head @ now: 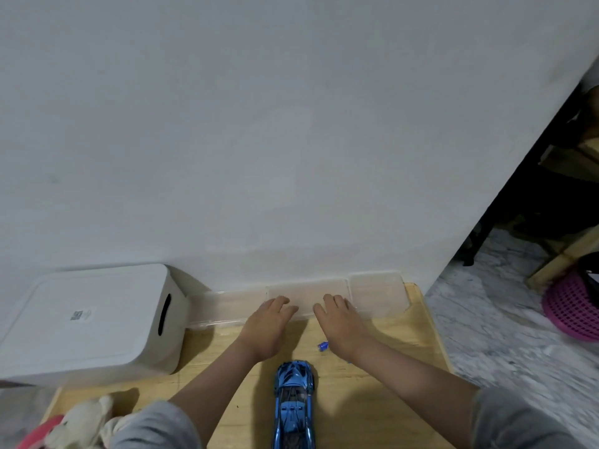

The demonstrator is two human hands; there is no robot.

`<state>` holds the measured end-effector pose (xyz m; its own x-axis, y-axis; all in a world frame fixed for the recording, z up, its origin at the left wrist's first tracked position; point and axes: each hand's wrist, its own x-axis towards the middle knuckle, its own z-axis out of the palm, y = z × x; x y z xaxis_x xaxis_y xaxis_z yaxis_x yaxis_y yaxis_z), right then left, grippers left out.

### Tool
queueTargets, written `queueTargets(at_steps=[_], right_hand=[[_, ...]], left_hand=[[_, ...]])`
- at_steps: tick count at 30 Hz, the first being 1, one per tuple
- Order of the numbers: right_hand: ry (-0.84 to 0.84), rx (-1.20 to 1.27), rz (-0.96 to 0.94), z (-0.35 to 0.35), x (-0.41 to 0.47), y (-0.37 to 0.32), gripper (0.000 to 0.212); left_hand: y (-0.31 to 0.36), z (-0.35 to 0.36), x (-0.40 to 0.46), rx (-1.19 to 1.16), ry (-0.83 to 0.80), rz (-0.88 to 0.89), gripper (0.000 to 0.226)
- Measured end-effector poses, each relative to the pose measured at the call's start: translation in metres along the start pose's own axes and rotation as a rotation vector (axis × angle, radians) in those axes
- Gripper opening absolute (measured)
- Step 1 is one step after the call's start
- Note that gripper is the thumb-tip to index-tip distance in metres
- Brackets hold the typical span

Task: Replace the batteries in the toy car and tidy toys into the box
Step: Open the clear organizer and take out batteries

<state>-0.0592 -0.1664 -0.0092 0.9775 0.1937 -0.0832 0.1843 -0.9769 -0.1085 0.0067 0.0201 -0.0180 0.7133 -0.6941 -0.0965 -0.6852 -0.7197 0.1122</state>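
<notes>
Wooden table [418, 322] — white box [84, 322], clear cases [377, 293] — by wall.

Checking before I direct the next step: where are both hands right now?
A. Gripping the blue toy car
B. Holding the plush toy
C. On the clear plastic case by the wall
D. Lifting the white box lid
C: the left hand and right hand both rest on the clear plastic case at the wall, while the blue toy car lies untouched between the forearms.
</notes>
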Motion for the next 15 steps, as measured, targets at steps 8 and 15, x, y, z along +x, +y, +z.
queueTargets(at_steps=[8,15], right_hand=[[0.046,0.11,-0.032,-0.006,0.04,-0.075,0.054],[-0.085,0.08,-0.068,0.003,0.082,-0.135,0.079]], left_hand=[[-0.073,-0.008,-0.049,0.04,0.069,-0.182,0.077],[-0.115,0.008,-0.053,0.031,0.15,-0.231,0.066]])
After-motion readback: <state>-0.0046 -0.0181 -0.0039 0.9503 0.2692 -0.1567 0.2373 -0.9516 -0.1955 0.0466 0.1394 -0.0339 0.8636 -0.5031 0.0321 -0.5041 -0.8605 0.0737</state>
